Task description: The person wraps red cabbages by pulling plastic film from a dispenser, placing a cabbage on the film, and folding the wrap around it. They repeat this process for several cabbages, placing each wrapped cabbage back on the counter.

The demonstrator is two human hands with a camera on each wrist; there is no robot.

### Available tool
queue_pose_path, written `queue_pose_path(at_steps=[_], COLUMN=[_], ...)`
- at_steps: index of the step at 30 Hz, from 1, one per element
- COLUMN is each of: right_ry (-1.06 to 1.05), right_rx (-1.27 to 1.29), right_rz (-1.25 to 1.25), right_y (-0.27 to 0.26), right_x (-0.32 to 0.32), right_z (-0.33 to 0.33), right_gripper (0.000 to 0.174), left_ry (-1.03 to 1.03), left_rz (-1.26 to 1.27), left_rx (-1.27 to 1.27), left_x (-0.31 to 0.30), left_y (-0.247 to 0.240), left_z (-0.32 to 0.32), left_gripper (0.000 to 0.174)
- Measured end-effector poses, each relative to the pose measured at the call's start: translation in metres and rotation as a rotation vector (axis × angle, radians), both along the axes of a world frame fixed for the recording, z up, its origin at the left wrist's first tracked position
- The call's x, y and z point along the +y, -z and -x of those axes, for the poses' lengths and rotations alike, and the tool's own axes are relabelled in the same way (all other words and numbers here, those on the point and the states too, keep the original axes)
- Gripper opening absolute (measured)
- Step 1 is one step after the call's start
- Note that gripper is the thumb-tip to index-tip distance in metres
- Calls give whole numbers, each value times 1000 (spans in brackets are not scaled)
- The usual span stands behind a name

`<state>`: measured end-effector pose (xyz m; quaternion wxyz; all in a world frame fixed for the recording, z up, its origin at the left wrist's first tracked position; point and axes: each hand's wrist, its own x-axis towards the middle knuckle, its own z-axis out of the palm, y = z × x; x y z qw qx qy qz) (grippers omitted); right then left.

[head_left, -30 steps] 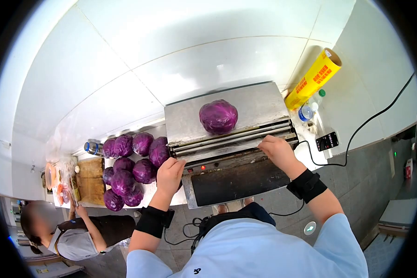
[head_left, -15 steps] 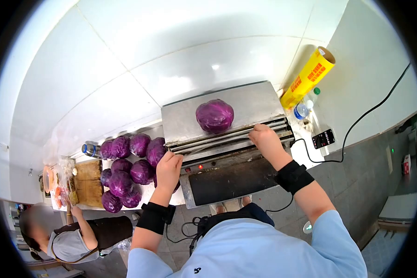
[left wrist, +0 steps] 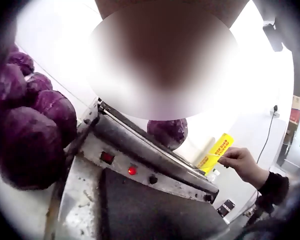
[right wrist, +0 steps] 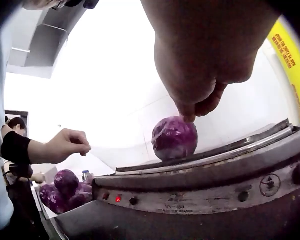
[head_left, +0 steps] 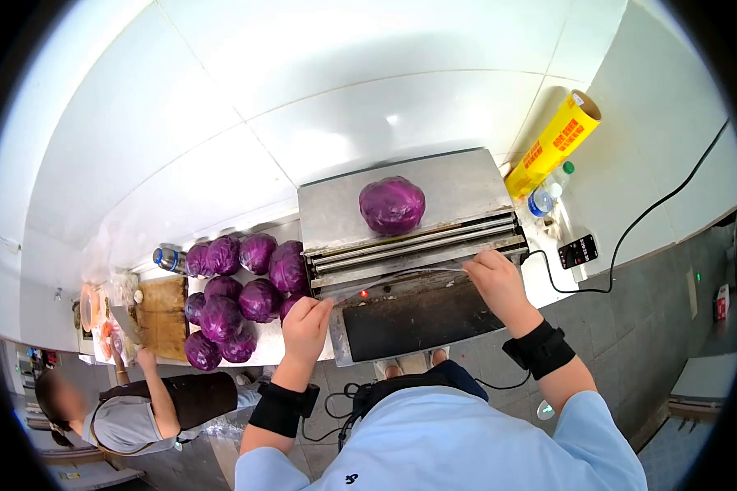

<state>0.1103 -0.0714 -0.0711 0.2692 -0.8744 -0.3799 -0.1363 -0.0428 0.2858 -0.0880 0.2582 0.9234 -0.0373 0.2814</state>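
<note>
The cabbage pile lies left of the machine bearing one cabbage

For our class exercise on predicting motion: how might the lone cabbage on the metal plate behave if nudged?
The cabbage would probably roll, since its rounded underside rests on a flat metal plate. Its glossy surface may make it slippery, and its plump, undented shape suggests it is stiff, not floppy.

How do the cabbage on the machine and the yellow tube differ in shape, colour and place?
The cabbage is round; the tube is long, with an open end.
The cabbage is glossy purple, while the tube is yellow with red lettering.
The cabbage rests on the machine's metal top; the tube is beside the machine.
Neither is being held.
</note>
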Motion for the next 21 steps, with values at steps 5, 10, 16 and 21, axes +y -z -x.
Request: queue_pose_path(at_steps=[5, 10, 16, 21], right_ry=[-27, -33, -32, -51], right_rx=[-32, -34, -3, 3], right_rz=[5, 4, 22, 41], right_y=[-16, -40, -89, -136], right_x=[-10, -19, -27, -41], right_z=[19, 38, 57, 61], right_gripper=[12, 14, 15, 14], left_ry=[15, 36, 86, 180], left_rz=[-24, -61, -128, -110], left_rx=[-8, -9, 7, 68], left_x=[-8, -16, -21, -26], left_y=[-17, -37, -90, -146], left_z=[20, 39, 49, 47], left_gripper=[10, 11, 14, 17])
